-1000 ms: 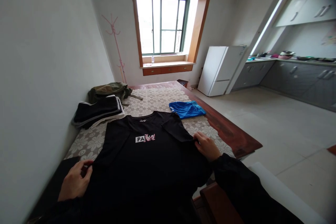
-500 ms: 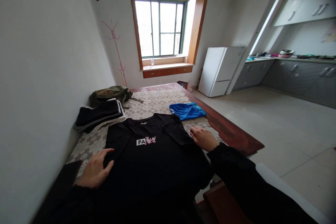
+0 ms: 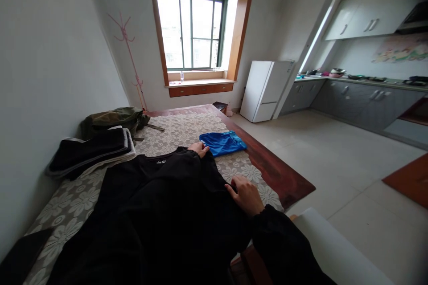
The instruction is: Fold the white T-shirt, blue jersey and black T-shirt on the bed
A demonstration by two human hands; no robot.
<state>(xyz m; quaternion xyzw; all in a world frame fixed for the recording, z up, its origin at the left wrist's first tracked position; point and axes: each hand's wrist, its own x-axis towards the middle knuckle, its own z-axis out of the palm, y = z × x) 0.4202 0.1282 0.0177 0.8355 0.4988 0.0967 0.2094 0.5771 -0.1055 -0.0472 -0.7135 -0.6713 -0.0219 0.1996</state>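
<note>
A black T-shirt (image 3: 157, 178) lies flat, collar away from me, on a table covered with a flowered cloth (image 3: 180, 131). My left arm in a black sleeve reaches across the shirt and hides its chest. My left hand (image 3: 199, 148) is at the shirt's far right shoulder, close to a folded blue garment (image 3: 222, 141). Only its fingertips show, so its grip is unclear. My right hand (image 3: 245, 193) has curled fingers pinching the shirt's right sleeve edge.
A stack of folded dark clothes (image 3: 92, 151) and an olive green garment (image 3: 112, 118) lie at the table's left, by the wall. The table's wooden edge (image 3: 277, 173) runs along the right. Beyond it are tiled floor, a white fridge (image 3: 265, 91) and grey kitchen cabinets (image 3: 361, 102).
My left hand has left the shirt's near left side and reached across to its far right shoulder, covering the print. My right hand stays at the right sleeve. My view turned right.
</note>
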